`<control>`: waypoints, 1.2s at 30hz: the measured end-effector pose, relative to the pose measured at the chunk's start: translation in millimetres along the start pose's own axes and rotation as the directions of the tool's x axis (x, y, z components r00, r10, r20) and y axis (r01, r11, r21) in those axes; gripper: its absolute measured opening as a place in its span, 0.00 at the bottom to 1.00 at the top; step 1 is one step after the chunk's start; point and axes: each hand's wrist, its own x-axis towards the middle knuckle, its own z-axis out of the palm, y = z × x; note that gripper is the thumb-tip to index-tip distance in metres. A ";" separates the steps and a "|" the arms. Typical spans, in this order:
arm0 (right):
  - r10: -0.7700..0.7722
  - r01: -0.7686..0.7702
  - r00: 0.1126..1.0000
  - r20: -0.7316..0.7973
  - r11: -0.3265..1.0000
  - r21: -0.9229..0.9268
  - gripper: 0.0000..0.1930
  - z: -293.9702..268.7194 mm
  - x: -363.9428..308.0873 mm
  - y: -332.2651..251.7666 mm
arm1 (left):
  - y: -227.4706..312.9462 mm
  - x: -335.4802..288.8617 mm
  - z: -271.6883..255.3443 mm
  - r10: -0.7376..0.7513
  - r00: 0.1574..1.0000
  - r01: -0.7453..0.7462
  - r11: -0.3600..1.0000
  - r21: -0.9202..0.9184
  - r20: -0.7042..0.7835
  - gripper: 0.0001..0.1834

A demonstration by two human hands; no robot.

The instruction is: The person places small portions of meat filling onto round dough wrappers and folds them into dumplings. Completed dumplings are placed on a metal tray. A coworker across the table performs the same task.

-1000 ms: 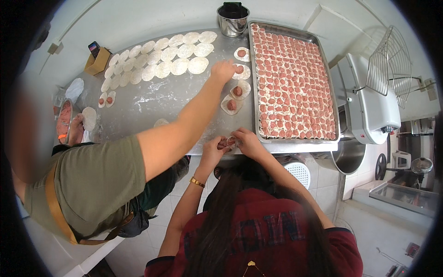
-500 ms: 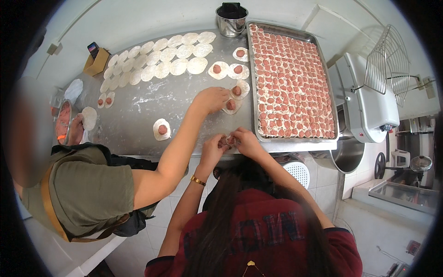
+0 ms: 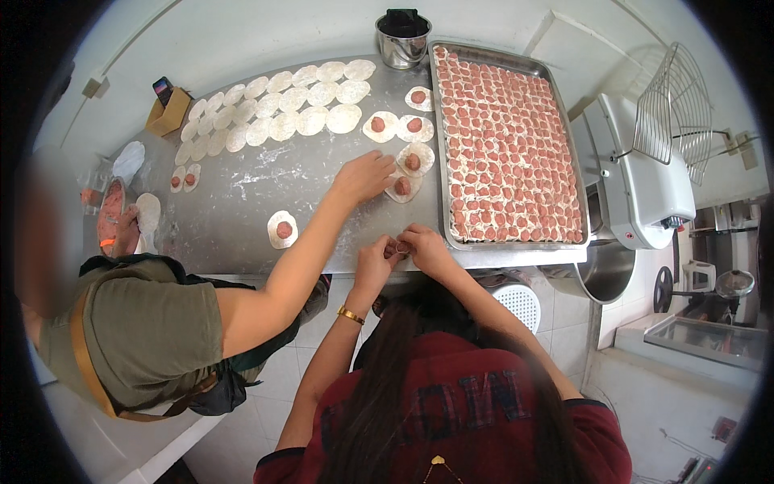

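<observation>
At the table's near edge, my left hand and my right hand meet, fingertips pinched together round a small dumpling of thin dough and pink meat. My fingers hide most of it. Just beyond lie round dough wrappers topped with meat balls, among them one wrapper by the tray's left side. A co-worker's right hand rests beside these. Their left hand holds a bare wrapper next to a container of pink minced meat.
A large metal tray full of rows of dumplings stands at my right. Rows of bare wrappers cover the far left. A steel pot stands at the back, a white mixer at the right, and a white stool below.
The co-worker's left hand has tilted its wrapper and drawn it toward the meat container. Their right hand has shifted slightly left. My hands stay together on the dumpling, with small finger movements.
</observation>
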 end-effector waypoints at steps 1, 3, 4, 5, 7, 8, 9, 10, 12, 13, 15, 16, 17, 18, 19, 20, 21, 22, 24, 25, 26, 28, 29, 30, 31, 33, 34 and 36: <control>-0.007 0.006 1.000 0.004 1.000 0.025 0.13 -0.9 1.0 1.4 | -1.2 0.4 1.0 -0.009 1.000 0.009 1.000 -0.003 0.008 0.13; -0.013 0.014 0.999 -0.045 1.000 0.022 0.12 -2.7 1.7 -1.9 | -5.7 0.3 1.8 -0.006 1.000 0.006 1.000 0.006 0.015 0.13; -0.014 0.013 0.995 -0.098 1.000 -0.007 0.12 -2.8 -0.4 -5.0 | -9.0 -0.7 0.7 0.007 1.000 -0.007 1.000 0.016 0.015 0.13; -0.014 0.009 0.989 -0.150 0.999 -0.036 0.11 -3.6 -2.6 -8.7 | -10.3 -1.3 -0.1 0.018 1.000 -0.019 1.000 0.025 0.015 0.14; 0.059 -0.066 0.994 -0.093 0.996 -0.067 0.13 -4.3 -6.0 -12.2 | -10.3 -0.8 0.2 0.086 0.994 -0.087 0.996 -0.004 -0.061 0.14; 0.096 -0.102 0.993 -0.066 0.991 -0.083 0.13 -4.6 -6.5 -12.9 | -9.8 -0.3 0.1 0.120 0.988 -0.122 0.992 -0.016 -0.100 0.14; 0.094 -0.099 0.993 -0.072 0.993 -0.061 0.14 -2.7 -6.0 -11.1 | -11.3 0.5 1.5 0.113 0.989 -0.117 0.993 -0.035 -0.093 0.14; 0.092 -0.095 0.993 -0.077 0.995 -0.039 0.14 1.4 -5.3 -7.2 | -14.3 1.7 4.3 0.107 0.991 -0.111 0.992 -0.053 -0.086 0.14; 0.069 -0.070 0.993 -0.093 0.998 -0.004 0.14 3.7 -4.3 -2.0 | -12.9 3.4 5.9 0.092 0.993 -0.096 0.993 -0.064 -0.070 0.14; 0.046 -0.045 0.994 -0.103 0.999 0.009 0.14 3.6 -3.0 1.5 | -11.9 4.0 6.1 0.084 0.994 -0.087 0.995 -0.055 -0.064 0.14; 0.013 -0.011 0.991 -0.133 1.000 0.015 0.14 1.1 -0.8 -0.8 | -9.6 4.3 4.2 0.058 0.997 -0.061 0.997 -0.046 -0.055 0.14; 0.007 -0.006 0.988 -0.152 1.000 0.009 0.14 -0.5 -1.0 -2.5 | -8.9 4.1 3.6 0.041 0.998 -0.043 0.998 -0.049 -0.048 0.14; 0.002 -0.002 0.985 -0.172 1.000 0.001 0.14 -2.3 -1.1 -4.7 | -8.4 4.0 3.3 0.023 0.999 -0.026 0.998 -0.052 -0.041 0.14; 0.020 -0.014 0.991 -0.136 0.999 0.041 0.14 -0.6 -1.4 -2.7 | -9.0 4.2 3.8 0.018 0.999 -0.020 0.998 -0.059 -0.041 0.14; 0.036 -0.028 0.994 -0.099 0.996 0.081 0.14 2.6 -1.8 1.2 | -10.3 4.5 4.9 0.012 0.999 -0.015 0.998 -0.065 -0.041 0.14; 0.050 -0.042 0.997 -0.061 0.992 0.122 0.15 2.7 -0.5 -0.3 | -9.7 5.0 4.2 0.006 0.999 -0.009 0.997 -0.071 -0.042 0.15; 0.049 -0.040 0.996 -0.068 0.992 0.119 0.14 1.9 -0.4 -1.5 | -9.1 4.9 2.7 -0.011 1.000 0.009 0.996 -0.089 -0.028 0.15; 0.047 -0.038 0.996 -0.075 0.993 0.116 0.14 0.6 -0.9 -2.8 | -8.2 3.9 0.4 -0.029 0.999 0.027 0.994 -0.106 -0.015 0.15; 0.005 0.000 0.998 -0.064 0.997 0.072 0.13 -2.8 0.7 -4.3 | -9.8 4.4 -3.2 -0.031 0.999 0.029 0.993 -0.116 -0.012 0.16; -0.033 0.034 0.999 -0.043 0.999 0.031 0.13 -3.9 0.6 -3.2 | -15.9 2.9 -3.2 -0.017 1.000 0.015 0.994 -0.109 -0.021 0.16; -0.071 0.071 0.997 -0.026 0.997 -0.011 0.12 -6.3 1.6 -1.6 | -21.1 3.2 -3.3 0.003 1.000 -0.005 0.995 -0.100 -0.030 0.16; -0.056 0.055 0.997 0.050 0.998 0.004 0.12 -8.5 2.2 3.3 | -30.6 2.6 -2.3 -0.005 0.999 0.000 0.991 -0.136 -0.040 0.16; -0.060 0.060 0.994 0.087 0.998 0.011 0.11 -8.1 5.3 6.2 | -32.8 2.6 -4.7 -0.007 0.998 -0.001 0.989 -0.150 -0.056 0.15; -0.068 0.063 0.996 0.063 0.995 0.082 0.11 -10.2 7.3 9.7 | -26.4 4.2 -9.0 0.024 0.995 -0.035 0.993 -0.112 -0.098 0.16; -0.028 0.019 0.998 0.055 0.988 0.150 0.12 -22.5 11.1 6.6 | -21.7 4.5 -11.5 0.057 0.989 -0.068 0.995 -0.078 -0.136 0.16; 0.051 -0.060 0.998 0.040 0.951 0.305 0.14 -45.6 33.1 9.1 | -41.5 3.9 -4.7 0.120 0.954 -0.131 0.991 -0.024 -0.274 0.13; 0.104 -0.106 0.994 0.026 0.918 0.381 0.14 -60.4 46.3 20.4 | -40.9 3.0 -2.7 0.123 0.947 -0.116 0.992 0.044 -0.296 0.11; 0.186 -0.139 0.979 -0.078 0.903 0.406 0.16 -106.5 78.5 48.9 | -31.7 6.8 2.2 0.149 0.935 -0.093 0.979 0.184 -0.320 0.09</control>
